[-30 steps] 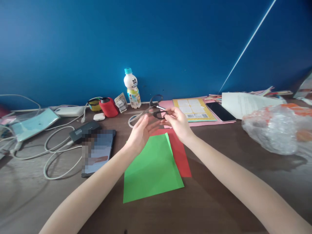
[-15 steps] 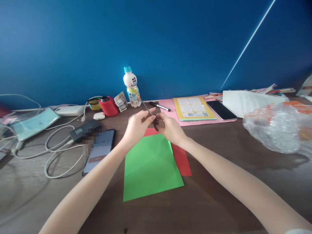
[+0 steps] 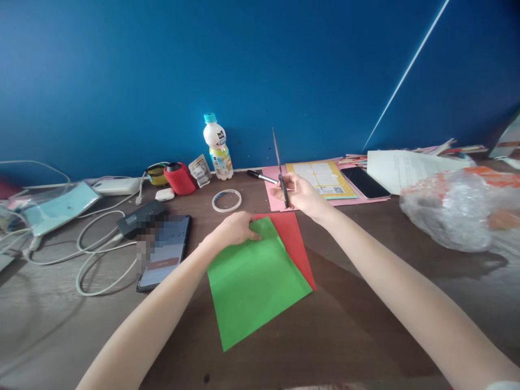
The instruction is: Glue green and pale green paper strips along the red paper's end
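My right hand (image 3: 299, 196) holds a pair of scissors (image 3: 278, 153), with the dark handles in its fingers and the blades pointing up. My left hand (image 3: 239, 228) is closed on the top edge of a green paper sheet (image 3: 255, 287), its thumb on the upper face and the other fingertips partly hidden. Beneath the green sheet, a red paper sheet (image 3: 294, 244) shows along the top and right side. A white tape roll (image 3: 234, 208) lies flat just beyond my left hand.
Along the wall stand a drink bottle (image 3: 221, 160) and a red cylinder (image 3: 181, 180). A phone (image 3: 168, 252) and cables lie left. A marker (image 3: 264, 177), pink paper (image 3: 276, 203), a yellow envelope (image 3: 345, 188), a dark phone (image 3: 368, 183) and a plastic bag (image 3: 450, 208) lie right.
My hands have parted. The right has moved right with the scissors, which now point up; the left has come down onto the green sheet. That sheet has turned slightly, and the tape roll is uncovered.
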A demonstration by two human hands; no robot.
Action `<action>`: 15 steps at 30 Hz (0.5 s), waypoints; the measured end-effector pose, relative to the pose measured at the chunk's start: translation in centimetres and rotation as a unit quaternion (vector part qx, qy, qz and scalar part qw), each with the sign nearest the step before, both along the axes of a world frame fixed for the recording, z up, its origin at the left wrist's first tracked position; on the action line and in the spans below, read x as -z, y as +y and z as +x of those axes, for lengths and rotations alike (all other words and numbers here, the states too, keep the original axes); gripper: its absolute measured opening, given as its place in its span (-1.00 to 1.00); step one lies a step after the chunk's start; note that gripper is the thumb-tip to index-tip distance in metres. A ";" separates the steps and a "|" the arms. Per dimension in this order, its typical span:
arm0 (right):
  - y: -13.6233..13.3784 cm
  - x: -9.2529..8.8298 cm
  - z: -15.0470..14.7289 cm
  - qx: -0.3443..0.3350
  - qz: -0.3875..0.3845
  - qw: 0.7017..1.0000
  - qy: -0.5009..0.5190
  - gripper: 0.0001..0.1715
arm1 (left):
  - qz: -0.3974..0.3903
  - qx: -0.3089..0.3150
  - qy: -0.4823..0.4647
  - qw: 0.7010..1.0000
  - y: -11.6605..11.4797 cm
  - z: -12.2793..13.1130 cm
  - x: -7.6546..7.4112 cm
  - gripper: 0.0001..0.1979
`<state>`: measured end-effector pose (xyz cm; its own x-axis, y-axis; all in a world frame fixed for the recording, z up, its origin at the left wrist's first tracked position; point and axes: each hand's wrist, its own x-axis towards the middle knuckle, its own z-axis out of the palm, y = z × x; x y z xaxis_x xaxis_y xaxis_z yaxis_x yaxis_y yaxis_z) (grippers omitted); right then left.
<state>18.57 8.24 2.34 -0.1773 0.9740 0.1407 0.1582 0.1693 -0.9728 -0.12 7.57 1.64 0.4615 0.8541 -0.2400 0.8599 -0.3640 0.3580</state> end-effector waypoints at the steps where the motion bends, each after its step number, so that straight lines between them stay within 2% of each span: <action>1: -0.2 -0.1 0.2 -0.013 -0.010 1.000 0.004 -0.58 | -0.008 0.010 -0.001 1.000 0.3 -0.1 -0.6 -0.73; 3: -0.4 -0.2 0.5 -0.044 -0.034 0.998 0.002 -0.54 | -0.004 0.025 -0.010 1.000 0.8 -0.2 -2.1 -0.73; 6: -0.7 -0.4 0.4 -0.072 -0.049 0.996 -0.020 -0.51 | 0.057 0.044 -0.047 0.996 1.4 -0.4 -4.3 -0.70; 9: -0.6 -0.9 0.1 -0.035 -0.028 0.998 -0.042 -0.60 | 0.083 0.016 -0.112 0.990 1.8 -0.4 -5.7 -0.74; 11: -0.4 -1.4 0.2 0.022 0.004 0.998 -0.051 -0.65 | 0.191 -0.032 -0.154 0.969 1.6 -0.2 -6.1 -0.76; 13: -0.1 -1.8 0.3 0.097 0.044 0.993 -0.057 -0.67 | 0.357 -0.095 -0.164 0.915 1.0 0.5 -5.9 -0.65; 14: 0.0 -1.9 0.5 0.131 0.061 0.988 -0.058 -0.68 | 0.425 -0.112 -0.155 0.885 0.6 0.9 -5.7 -0.61; 15: 0.0 -2.1 0.6 0.157 0.073 0.983 -0.056 -0.67 | 0.456 -0.085 -0.142 0.874 0.1 1.4 -5.4 -0.59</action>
